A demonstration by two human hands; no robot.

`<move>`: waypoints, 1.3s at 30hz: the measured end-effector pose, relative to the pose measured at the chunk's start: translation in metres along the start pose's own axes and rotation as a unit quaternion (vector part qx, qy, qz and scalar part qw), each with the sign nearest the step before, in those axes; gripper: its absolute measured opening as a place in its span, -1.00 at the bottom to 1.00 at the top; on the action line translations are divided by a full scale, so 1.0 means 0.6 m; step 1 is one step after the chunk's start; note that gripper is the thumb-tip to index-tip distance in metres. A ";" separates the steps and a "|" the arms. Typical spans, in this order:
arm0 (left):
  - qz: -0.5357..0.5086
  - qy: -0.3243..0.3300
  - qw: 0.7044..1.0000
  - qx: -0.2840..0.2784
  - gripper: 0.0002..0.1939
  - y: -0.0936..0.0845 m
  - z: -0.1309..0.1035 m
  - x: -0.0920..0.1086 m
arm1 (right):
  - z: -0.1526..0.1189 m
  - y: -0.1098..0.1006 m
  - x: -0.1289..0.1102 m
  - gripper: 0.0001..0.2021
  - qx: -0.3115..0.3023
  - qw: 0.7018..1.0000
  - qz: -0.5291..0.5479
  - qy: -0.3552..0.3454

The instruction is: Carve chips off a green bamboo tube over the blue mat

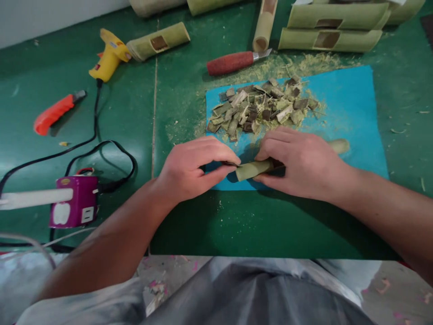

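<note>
My right hand (299,158) is closed around a narrow pale-green bamboo piece (252,170), and its left end sticks out past my fingertips. On the far side of that hand a rounded pale-green end (339,145) shows; whether it belongs to the same piece is hidden. My left hand (199,167) pinches a small thin dark chip (230,163) between thumb and forefinger, right at the bamboo's left end. Both hands are over a blue sheet (355,104). Behind them lies a heap of bamboo chips (260,108) mixed with shavings.
A red-handled knife (232,63) lies behind the sheet. Cut bamboo tubes with square openings (328,39) stand at the back right, another bamboo tube (169,40) further left. Left are a yellow glue gun (110,54), an orange cutter (56,113) and a purple power box (75,201) with cables.
</note>
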State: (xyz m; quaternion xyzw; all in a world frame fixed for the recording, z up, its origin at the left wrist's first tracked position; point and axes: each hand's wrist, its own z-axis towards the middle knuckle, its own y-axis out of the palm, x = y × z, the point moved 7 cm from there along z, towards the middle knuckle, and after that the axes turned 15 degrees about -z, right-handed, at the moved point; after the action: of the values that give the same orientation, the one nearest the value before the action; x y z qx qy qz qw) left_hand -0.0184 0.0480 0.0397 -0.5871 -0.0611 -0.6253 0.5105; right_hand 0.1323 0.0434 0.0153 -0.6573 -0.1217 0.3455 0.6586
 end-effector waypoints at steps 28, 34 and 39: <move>-0.007 -0.003 0.999 -0.036 -0.90 0.006 -0.002 0.001 | -0.002 0.000 -0.002 -0.89 0.008 1.000 -0.018 -0.011; 0.027 -0.048 0.998 -0.035 -0.89 0.008 -0.007 0.002 | -0.002 -0.001 -0.003 -0.88 0.008 1.000 -0.020 -0.015; 0.033 -0.053 0.998 -0.007 -0.86 0.008 -0.011 0.005 | -0.001 -0.001 -0.003 -0.87 0.002 1.000 -0.020 -0.014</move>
State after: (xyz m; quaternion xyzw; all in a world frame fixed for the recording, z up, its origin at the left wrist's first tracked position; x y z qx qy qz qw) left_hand -0.0191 0.0393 0.0377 -0.6248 -0.0641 -0.5767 0.5225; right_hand 0.1314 0.0422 0.0162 -0.6486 -0.1435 0.3413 0.6650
